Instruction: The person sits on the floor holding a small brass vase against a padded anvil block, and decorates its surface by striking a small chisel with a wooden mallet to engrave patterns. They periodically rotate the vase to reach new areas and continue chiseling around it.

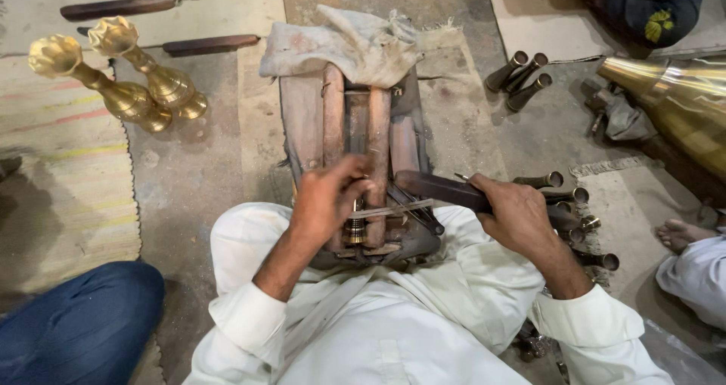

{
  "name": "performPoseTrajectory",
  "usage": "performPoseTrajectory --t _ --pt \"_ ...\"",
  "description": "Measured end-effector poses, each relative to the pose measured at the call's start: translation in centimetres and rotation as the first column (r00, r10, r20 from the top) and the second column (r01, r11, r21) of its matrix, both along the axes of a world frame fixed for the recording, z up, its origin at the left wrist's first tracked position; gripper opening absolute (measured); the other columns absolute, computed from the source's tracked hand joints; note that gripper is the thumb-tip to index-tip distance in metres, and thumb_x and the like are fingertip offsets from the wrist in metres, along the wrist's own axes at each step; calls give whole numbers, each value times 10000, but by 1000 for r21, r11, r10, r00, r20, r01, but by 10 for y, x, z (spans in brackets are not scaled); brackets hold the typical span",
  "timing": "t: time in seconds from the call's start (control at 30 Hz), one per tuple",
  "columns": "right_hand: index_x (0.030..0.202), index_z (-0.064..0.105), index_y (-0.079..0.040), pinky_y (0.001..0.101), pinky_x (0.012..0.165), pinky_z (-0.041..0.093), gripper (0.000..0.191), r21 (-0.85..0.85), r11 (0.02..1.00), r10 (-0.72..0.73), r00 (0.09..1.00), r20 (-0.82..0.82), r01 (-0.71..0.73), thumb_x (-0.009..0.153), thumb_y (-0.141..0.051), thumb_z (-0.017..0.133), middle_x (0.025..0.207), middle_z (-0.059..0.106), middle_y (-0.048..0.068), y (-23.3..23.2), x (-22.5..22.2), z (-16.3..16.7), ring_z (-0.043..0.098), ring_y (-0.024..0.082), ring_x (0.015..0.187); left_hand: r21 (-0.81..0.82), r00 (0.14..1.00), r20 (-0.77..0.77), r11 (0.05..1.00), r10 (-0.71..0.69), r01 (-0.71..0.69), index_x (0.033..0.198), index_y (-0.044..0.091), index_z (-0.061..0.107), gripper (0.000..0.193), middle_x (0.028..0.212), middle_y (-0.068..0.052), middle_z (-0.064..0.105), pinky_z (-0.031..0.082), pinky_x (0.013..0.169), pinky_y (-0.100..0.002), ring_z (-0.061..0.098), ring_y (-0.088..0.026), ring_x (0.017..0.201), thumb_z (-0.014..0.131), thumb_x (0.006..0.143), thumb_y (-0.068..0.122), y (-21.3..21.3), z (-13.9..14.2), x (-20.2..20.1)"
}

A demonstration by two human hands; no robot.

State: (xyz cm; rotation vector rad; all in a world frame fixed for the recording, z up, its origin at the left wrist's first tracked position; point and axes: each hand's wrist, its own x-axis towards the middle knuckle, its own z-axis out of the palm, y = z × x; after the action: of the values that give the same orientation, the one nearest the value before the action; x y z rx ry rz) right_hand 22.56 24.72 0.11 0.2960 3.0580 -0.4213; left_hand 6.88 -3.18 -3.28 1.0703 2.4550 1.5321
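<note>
My left hand (pixel 327 196) presses down on a flat metal file (pixel 392 209) near its tip, above a small ribbed brass piece (pixel 355 231) held in a wooden block jig (pixel 355 135). My right hand (pixel 518 215) grips the file's dark wooden handle (pixel 442 188) to the right of the jig. The file lies across the brass piece, which my left hand partly hides. I sit on the floor in white clothes with the jig between my knees.
Two tall brass vases (pixel 128 79) lie at upper left beside two dark wooden sticks (pixel 117 8). Small brass tubes (pixel 522 75) lie at upper right and by my right hand. A large brass vessel (pixel 681 97), another person's bare foot (pixel 681 234) and a blue-clad knee (pixel 76 324) are nearby.
</note>
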Motion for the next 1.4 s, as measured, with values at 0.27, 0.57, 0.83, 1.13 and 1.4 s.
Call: performPoseTrajectory --t 0.27,0.57,0.83,1.13,1.4 --pt "1118 672 -114 476 661 518 399 -78 988 127 987 -99 -135 730 -72 758 845 726 150 -21 -39 35 696 379 757 248 959 210 938 191 -241 1115 7 652 279 939 -109 790 595 705 -281 767 -130 809 807 897 84 -12 -35 23" --pt "1212 703 -117 420 640 543 358 375 858 440 878 -189 -350 873 -3 701 866 726 105 -58 -87 93 717 262 726 293 970 100 925 221 -240 1124 11 644 282 934 -114 775 611 697 -297 766 -156 807 813 914 92 -7 -42 28" --pt "1140 675 -119 445 698 538 381 364 865 421 894 -156 -344 779 2 663 864 709 96 -61 -99 115 720 302 796 200 983 19 962 184 -184 1135 27 672 312 952 -128 775 610 692 -344 794 -235 845 830 878 104 -7 -32 24" --pt "1168 645 -80 452 768 535 368 210 945 293 936 -195 -252 807 -49 712 930 715 129 -47 -87 115 710 337 855 99 983 50 979 174 -178 1178 57 686 339 972 -118 788 607 679 -360 796 -248 855 812 879 154 -6 -25 24" --pt "1202 639 -100 435 752 571 405 145 970 224 946 -233 -194 818 -94 767 916 752 110 -33 -80 101 745 292 808 79 990 38 987 138 -141 1141 61 690 293 966 -96 802 611 707 -357 797 -234 885 807 885 142 -7 -23 25"
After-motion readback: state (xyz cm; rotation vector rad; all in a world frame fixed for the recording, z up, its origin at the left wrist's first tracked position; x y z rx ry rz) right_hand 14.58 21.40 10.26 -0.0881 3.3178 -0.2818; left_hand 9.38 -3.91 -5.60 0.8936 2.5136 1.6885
